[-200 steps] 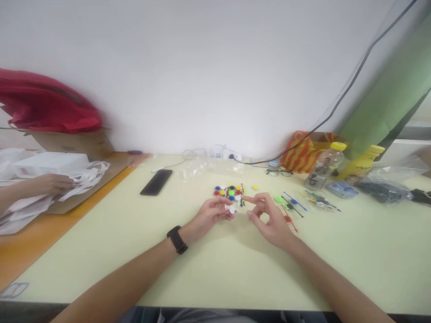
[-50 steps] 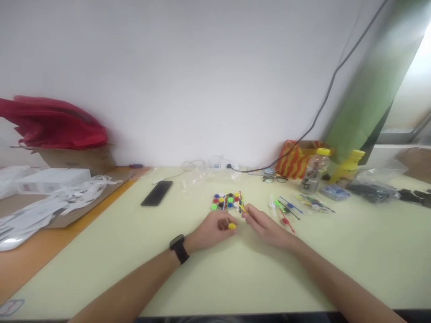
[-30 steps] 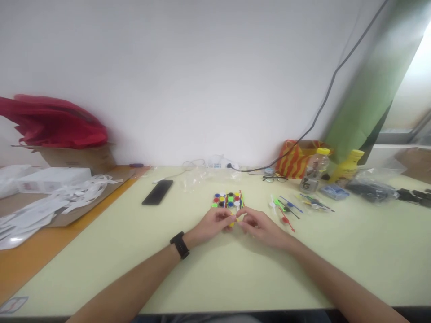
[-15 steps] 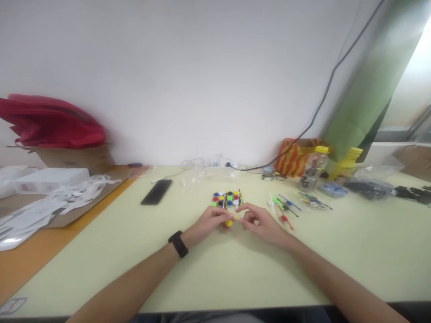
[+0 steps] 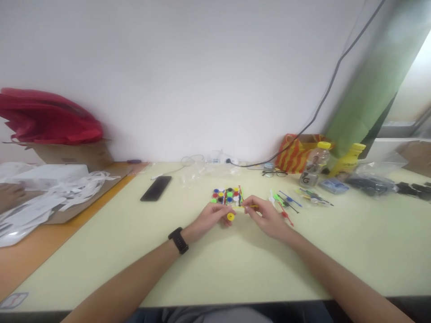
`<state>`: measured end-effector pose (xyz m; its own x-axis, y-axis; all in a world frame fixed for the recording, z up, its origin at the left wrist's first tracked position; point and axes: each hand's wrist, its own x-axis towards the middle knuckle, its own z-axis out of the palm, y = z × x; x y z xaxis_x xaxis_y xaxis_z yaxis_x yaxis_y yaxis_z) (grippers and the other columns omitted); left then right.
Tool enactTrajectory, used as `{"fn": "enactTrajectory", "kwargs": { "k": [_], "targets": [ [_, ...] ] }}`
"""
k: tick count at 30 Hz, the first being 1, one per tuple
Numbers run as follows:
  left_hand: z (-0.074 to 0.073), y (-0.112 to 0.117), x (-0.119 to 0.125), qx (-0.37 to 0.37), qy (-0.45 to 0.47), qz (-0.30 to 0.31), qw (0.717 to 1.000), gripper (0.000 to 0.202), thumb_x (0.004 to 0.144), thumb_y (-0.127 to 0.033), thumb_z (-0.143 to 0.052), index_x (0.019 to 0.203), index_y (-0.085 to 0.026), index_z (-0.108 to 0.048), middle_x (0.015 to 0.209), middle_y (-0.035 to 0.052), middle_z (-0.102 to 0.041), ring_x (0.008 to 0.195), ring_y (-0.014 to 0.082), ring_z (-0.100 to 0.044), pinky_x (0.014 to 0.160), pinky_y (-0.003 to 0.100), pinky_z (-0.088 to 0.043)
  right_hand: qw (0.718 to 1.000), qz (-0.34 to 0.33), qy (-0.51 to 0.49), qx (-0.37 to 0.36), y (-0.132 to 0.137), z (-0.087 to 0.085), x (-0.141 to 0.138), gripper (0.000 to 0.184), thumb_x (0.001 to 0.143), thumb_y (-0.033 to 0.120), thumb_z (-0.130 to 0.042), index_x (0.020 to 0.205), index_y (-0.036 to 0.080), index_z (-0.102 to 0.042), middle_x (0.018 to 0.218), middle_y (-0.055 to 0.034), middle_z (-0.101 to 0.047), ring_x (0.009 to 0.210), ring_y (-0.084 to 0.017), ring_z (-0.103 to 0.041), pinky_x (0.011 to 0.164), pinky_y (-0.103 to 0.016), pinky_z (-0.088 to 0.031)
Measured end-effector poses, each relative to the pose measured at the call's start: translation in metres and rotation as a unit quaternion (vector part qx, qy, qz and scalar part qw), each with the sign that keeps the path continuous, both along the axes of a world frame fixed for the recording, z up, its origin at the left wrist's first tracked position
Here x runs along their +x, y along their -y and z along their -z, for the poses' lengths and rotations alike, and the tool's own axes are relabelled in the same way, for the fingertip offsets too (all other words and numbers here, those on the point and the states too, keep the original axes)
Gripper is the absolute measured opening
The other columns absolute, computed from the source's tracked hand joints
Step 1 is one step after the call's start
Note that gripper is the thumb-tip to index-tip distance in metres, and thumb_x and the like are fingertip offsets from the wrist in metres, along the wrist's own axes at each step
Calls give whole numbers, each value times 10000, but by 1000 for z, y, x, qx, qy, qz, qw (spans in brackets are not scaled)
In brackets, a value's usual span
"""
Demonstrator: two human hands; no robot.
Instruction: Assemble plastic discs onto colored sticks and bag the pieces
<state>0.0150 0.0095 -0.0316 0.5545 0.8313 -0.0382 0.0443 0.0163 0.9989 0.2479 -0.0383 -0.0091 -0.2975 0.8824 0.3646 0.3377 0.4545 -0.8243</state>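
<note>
My left hand (image 5: 212,216) is closed, fingertips pinched around a small round yellow disc (image 5: 230,216). A thin yellow plastic arrow (image 5: 239,207) stretches between my two hands. Its right part sits in the pinched thumb and fingers of my right hand (image 5: 266,218); whether its left end touches my left fingertips I cannot tell. Just beyond my hands lie rows of coloured round pieces (image 5: 230,194) in red, blue, green, yellow and white, with thin strips among them. To the right of my right hand are loose plastic arrow spinners, including a red one (image 5: 285,215) and a blue one (image 5: 290,198).
A phone (image 5: 156,188) lies left on the pale table. Glasses (image 5: 274,173), a bottle (image 5: 314,166), a yellow bottle (image 5: 348,161) and a striped bag (image 5: 291,154) stand back right. Another person's hand (image 5: 11,195) is at the far left by white sheets (image 5: 37,211).
My right hand has closed its raised index finger and shifted slightly right, with the yellow arrow now showing in its pinch. Another person's hand has come in at the left edge.
</note>
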Motion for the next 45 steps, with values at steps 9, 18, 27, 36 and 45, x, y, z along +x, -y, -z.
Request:
{"fn": "enactTrajectory", "kwargs": {
  "k": [9, 18, 27, 36, 45],
  "targets": [
    [-17, 10, 1, 46, 9, 50, 998, 439, 934, -536, -653, 1025, -135, -807, 925, 94, -772, 848, 217, -709, 848, 355, -563, 998, -63, 13, 21, 3, 3, -13, 221, 1015, 279, -516, 1036, 215, -727, 963, -74, -681, 891, -210, -635, 779, -324, -493],
    [-17, 15, 5, 115, -7, 80, 990, 326, 895, -392, -741, 1115, -158, -798, 1148, 123, -781, 1063, 286, -715, 940, 375, -556, 998, -40, 34, 15, 5, 12, -13, 119, 978, 226, -554, 1084, 212, -608, 878, -12, -663, 703, -149, -564, 641, -261, -444],
    [-20, 16, 1, 206, -57, 21, 977, 269, 887, -371, -750, 1039, -156, -804, 965, 96, -793, 863, 215, -712, 830, 330, -572, 997, -32, 70, 26, 6, 3, -6, 159, 1007, 303, -521, 959, 203, -634, 794, -14, -623, 674, -155, -527, 608, -278, -426],
    [-23, 7, -2, 77, 45, 49, 995, 287, 849, -382, -802, 1005, -142, -774, 1086, 135, -765, 967, 240, -727, 910, 377, -579, 999, -4, 28, 38, 1, 2, -1, 217, 1018, 407, -529, 1063, 221, -630, 958, -73, -653, 821, -205, -603, 686, -322, -499],
    [-16, 1, -2, 37, 68, -1, 997, 338, 795, -352, -858, 1034, -136, -757, 961, 77, -753, 876, 212, -737, 938, 442, -593, 998, 6, -14, 65, 9, 5, 0, 509, 1086, 427, -355, 1564, 282, -261, 907, -32, -558, 796, -203, -556, 748, -344, -477]
  ]
}}
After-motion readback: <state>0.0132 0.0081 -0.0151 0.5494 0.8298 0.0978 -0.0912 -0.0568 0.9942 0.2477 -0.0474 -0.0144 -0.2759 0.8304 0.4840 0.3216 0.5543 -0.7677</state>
